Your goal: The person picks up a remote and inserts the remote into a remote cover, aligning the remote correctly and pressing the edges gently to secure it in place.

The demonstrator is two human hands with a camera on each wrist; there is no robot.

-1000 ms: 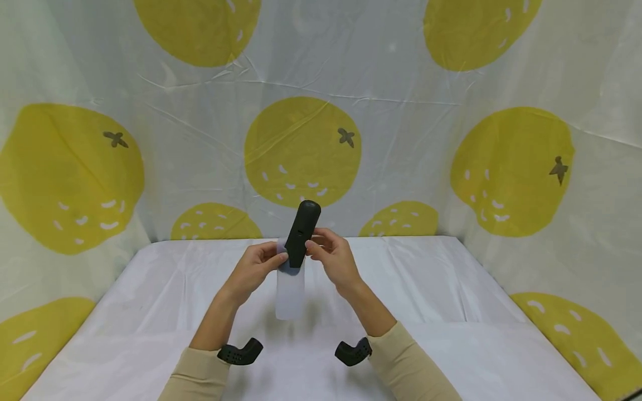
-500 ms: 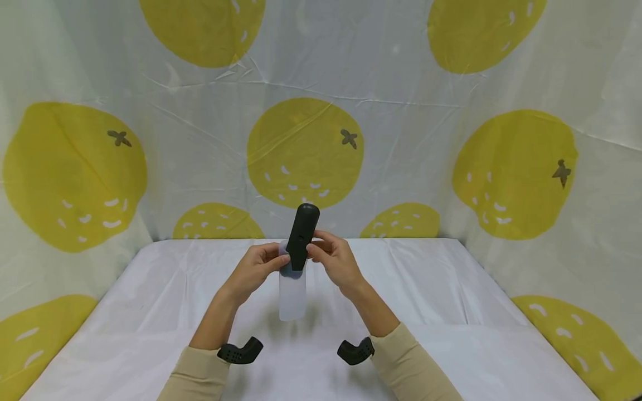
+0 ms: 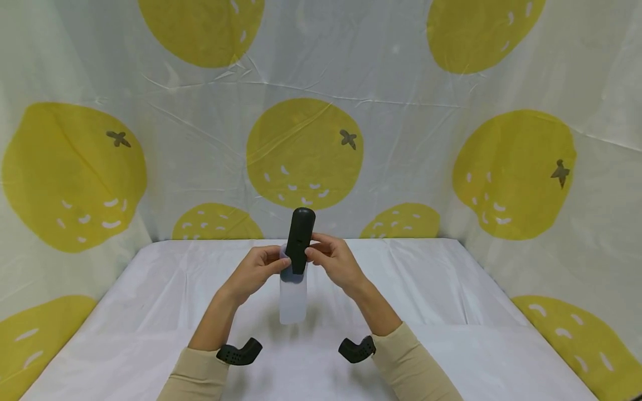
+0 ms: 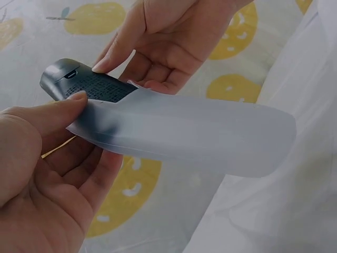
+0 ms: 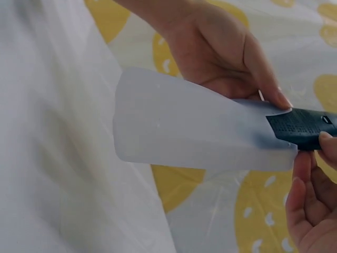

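Observation:
A black remote control [image 3: 302, 227], its back side showing, stands partly inside a translucent white sleeve cover [image 3: 293, 303] held above the table. Its lower end shows dimly through the cover; the upper part sticks out. My left hand [image 3: 257, 270] pinches the cover at its mouth, with the thumb [image 4: 79, 96] on the rim beside the remote. From the other side my right hand [image 3: 338, 266] grips the remote near the cover's mouth, its thumb [image 5: 327, 141] on the remote's back. Some fingers are hidden behind the remote and cover.
A white cloth covers the table [image 3: 421, 356] beneath the hands. Behind and at both sides hangs a pale curtain [image 3: 401, 161] printed with yellow fruit. Black wrist mounts [image 3: 241, 352] stick inward from both wrists.
The remote has slid a little further down into the cover and leans less to the right. Both hands keep their hold at nearly the same place.

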